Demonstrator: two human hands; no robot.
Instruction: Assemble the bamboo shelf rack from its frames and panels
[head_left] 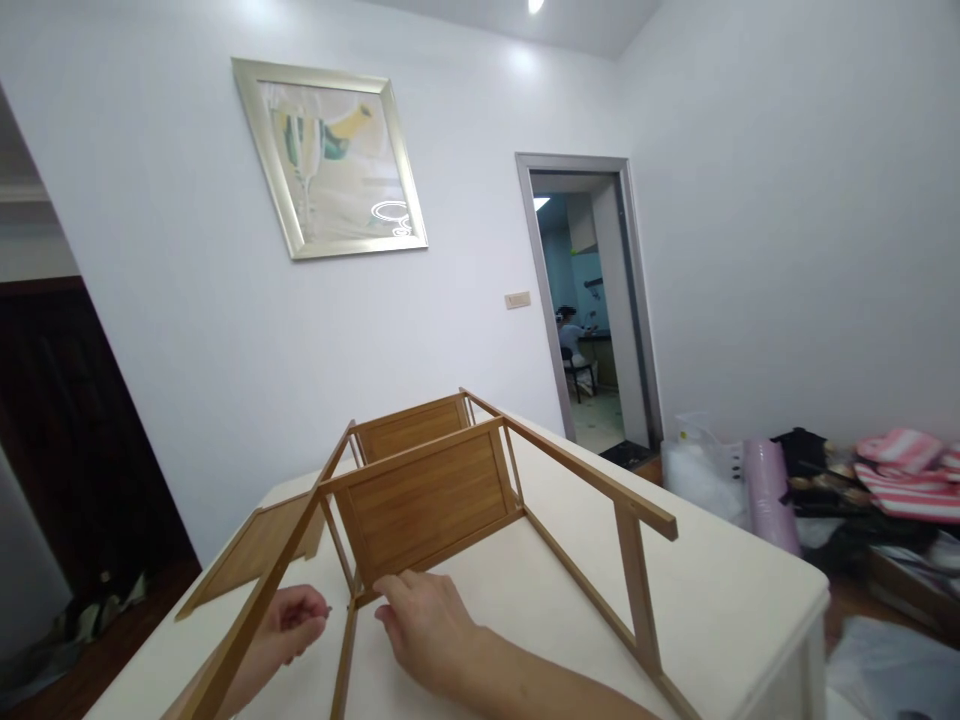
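Observation:
A wooden shelf rack [427, 490] lies on its side on a white table, its two panelled shelves standing upright between the long rails. Low on the left, my left hand [289, 625] is closed in a pinch beside a rail, and a tiny dark bit shows at its fingertips, too small to name. My right hand [431, 625] curls its fingers and thumb at the lower edge of the nearer shelf, close to where it joins the rail. Part of that grip is hidden behind the back of the hand.
A loose wooden panel [255, 545] lies flat on the white table [720, 580] at left. Beyond the table's right edge are a pink roll [771, 490], striped cloth [911, 475] and plastic bags. A person [571, 335] sits beyond the doorway [645, 300].

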